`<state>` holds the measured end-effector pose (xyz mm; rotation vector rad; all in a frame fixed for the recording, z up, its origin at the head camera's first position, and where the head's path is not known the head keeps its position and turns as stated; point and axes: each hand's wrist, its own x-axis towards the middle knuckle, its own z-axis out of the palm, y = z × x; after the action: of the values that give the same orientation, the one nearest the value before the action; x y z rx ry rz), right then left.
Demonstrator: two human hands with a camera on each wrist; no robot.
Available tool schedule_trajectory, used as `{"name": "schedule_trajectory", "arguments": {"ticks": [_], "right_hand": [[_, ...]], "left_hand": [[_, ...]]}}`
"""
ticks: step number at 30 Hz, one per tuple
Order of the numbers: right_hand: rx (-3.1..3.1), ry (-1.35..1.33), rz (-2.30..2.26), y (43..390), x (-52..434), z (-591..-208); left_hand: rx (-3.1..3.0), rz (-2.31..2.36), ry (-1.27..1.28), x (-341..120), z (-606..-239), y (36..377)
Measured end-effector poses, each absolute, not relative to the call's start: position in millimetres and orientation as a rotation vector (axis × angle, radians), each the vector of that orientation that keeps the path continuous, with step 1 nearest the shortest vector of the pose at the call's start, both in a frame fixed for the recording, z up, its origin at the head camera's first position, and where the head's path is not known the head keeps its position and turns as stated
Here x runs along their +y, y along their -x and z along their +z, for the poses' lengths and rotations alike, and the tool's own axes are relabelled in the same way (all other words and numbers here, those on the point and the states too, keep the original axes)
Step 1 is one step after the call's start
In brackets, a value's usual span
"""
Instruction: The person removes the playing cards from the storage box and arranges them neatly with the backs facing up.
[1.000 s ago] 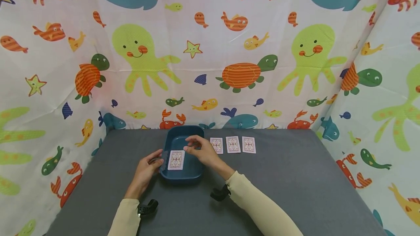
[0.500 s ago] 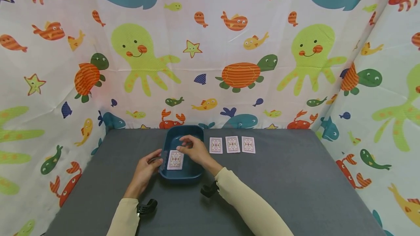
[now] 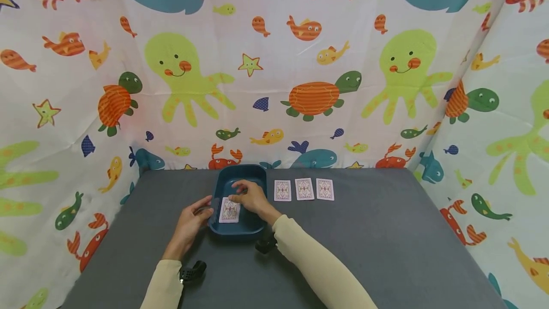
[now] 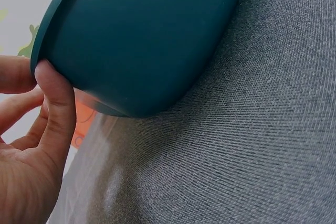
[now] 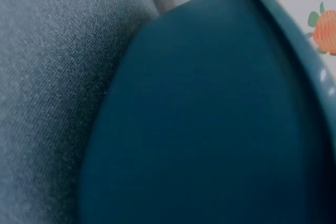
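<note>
The right hand [image 3: 250,198] reaches into the teal tray [image 3: 257,223], fingers curled over the top edge of the face-down card [image 3: 229,210] lying inside; whether the fingers actually pinch the card cannot be told from the head view. The left hand [image 3: 194,217] grips the tray's left rim, thumb [image 4: 55,98] pressed against the outer wall. The tray rests on the grey bench [image 3: 377,232]. Three more face-down cards [image 3: 304,189] lie in a row just right of the tray.
</note>
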<state>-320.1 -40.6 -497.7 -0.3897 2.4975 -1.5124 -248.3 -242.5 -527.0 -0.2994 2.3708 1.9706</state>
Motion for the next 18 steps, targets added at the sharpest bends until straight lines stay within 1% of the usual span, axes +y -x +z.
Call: {"name": "schedule_trajectory", "arguments": {"ticks": [11, 18], "right_hand": [[2.585, 0.325, -1.347, 327, -47, -506], [2.564, 0.294, -1.338, 326, -48, -509]], "left_hand": [[2.375, 1.982, 0.290, -242, -527, 249], [2.378, 1.961, 0.303, -242, -527, 247]]}}
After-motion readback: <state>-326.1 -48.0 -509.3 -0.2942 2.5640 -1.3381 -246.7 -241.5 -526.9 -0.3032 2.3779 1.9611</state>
